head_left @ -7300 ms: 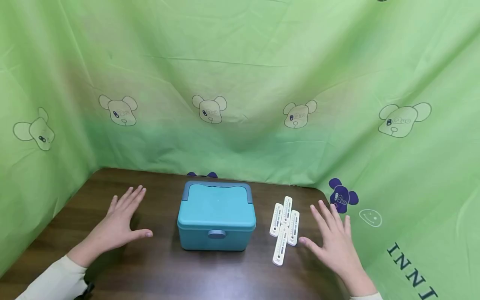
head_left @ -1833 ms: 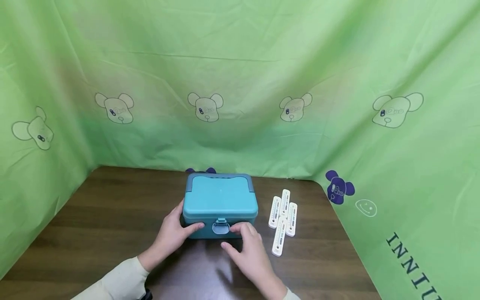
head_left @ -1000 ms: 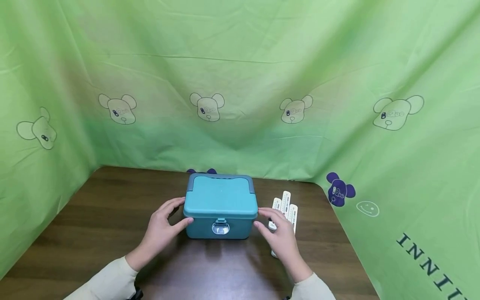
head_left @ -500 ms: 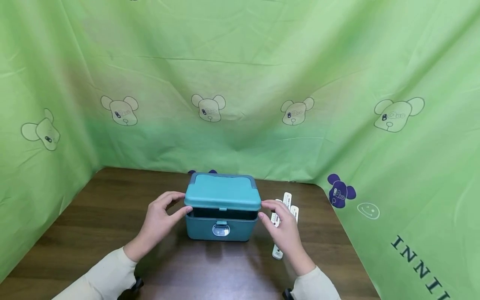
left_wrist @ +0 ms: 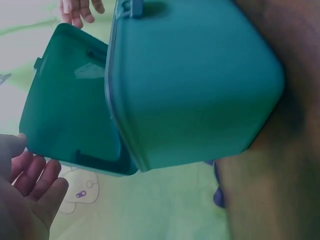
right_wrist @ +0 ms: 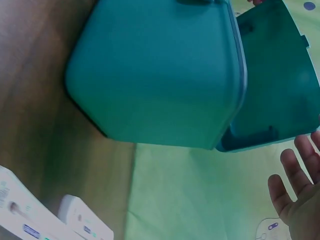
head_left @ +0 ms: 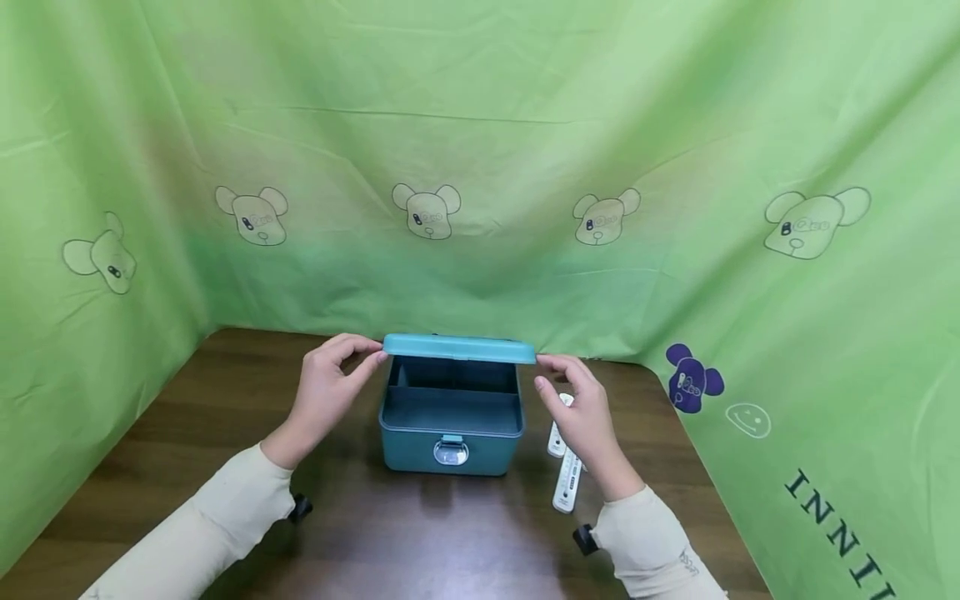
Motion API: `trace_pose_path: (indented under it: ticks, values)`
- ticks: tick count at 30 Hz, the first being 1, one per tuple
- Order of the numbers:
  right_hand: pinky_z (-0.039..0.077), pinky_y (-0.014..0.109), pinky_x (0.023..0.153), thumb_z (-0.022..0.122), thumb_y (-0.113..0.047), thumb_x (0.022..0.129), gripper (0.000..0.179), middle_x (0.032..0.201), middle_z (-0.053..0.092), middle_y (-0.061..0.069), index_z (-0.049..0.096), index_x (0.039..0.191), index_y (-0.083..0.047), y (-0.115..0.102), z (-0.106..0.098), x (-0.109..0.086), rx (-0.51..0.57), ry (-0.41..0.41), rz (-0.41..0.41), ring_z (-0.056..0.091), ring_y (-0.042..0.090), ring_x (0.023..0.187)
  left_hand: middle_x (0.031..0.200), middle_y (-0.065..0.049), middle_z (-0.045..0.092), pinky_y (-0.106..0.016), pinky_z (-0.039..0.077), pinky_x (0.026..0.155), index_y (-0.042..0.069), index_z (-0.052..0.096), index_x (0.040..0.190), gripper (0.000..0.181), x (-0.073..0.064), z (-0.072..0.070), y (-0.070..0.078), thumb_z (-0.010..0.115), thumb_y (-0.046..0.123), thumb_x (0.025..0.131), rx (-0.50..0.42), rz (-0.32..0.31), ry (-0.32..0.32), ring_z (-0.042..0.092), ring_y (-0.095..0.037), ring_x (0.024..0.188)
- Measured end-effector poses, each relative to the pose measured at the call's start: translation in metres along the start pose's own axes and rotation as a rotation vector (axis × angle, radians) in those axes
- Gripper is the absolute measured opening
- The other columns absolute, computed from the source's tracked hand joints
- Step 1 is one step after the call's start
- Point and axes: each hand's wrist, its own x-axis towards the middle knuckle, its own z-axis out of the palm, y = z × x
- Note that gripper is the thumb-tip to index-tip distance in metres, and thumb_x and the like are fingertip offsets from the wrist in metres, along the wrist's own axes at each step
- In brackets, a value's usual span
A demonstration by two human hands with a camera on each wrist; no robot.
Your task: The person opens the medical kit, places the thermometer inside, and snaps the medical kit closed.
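A teal storage box [head_left: 408, 454] stands on the table, its front clasp [head_left: 451, 452] flipped down. Its lid [head_left: 459, 347] is tilted up toward the back, showing a dark interior with a divided tray [head_left: 453, 408]. My left hand [head_left: 324, 392] pinches the lid's front left corner between thumb and fingers; the left wrist view shows the lid's underside [left_wrist: 70, 110]. At the opposite corner, my right hand [head_left: 588, 417] holds the lid with its fingertips, the thumb lower down. White thermometers [head_left: 567, 485] lie right of the box, partly hidden behind my right hand.
The brown wooden table [head_left: 420, 542] carries the box near its back edge. A green curtain [head_left: 510, 283] with bear-head prints hangs around the back and sides. A dark strap piece [head_left: 585, 540] sits at my right wrist.
The clasp has been flipped down. Both hands went from the table's sides to the lid's front corners, and the lid has swung from closed to raised. The box is slightly farther back.
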Motion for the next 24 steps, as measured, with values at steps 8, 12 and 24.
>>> trace_pose_path:
  ticks: [8, 12, 24]
  values:
    - [0.048, 0.028, 0.097, 0.071, -0.005, 0.096, 0.025, 0.118, 0.071, 0.009, 0.071, 0.121, -0.005, 0.021, -0.003, 0.025, 0.055, -0.050, 0.053, 0.064, 0.025, 0.108, 0.096, -0.002, 0.075, -0.012, 0.053, 0.074, 0.009, 0.080, 0.099, 0.009, 0.026, 0.004, -0.002, 0.079, 0.015, 0.092, 0.019, -0.019, 0.039, 0.066, -0.009, 0.085]
    - [0.049, 0.034, 0.099, 0.071, -0.009, 0.097, 0.027, 0.116, 0.072, 0.009, 0.070, 0.123, -0.007, 0.022, -0.002, 0.035, 0.079, -0.053, 0.075, 0.063, 0.024, 0.112, 0.098, -0.003, 0.075, -0.013, 0.053, 0.075, 0.008, 0.079, 0.101, 0.012, 0.033, 0.007, -0.004, 0.077, 0.018, 0.094, 0.005, -0.056, 0.043, 0.066, -0.012, 0.087]
    - [0.045, 0.051, 0.109, 0.073, -0.014, 0.097, 0.043, 0.134, 0.067, 0.010, 0.064, 0.139, -0.009, 0.052, 0.005, 0.034, -0.052, -0.099, 0.022, 0.058, 0.028, 0.127, 0.128, -0.017, 0.071, -0.044, 0.059, 0.090, 0.001, 0.069, 0.131, 0.039, 0.021, 0.021, -0.023, 0.075, 0.014, 0.096, 0.067, -0.124, -0.100, 0.070, -0.030, 0.116]
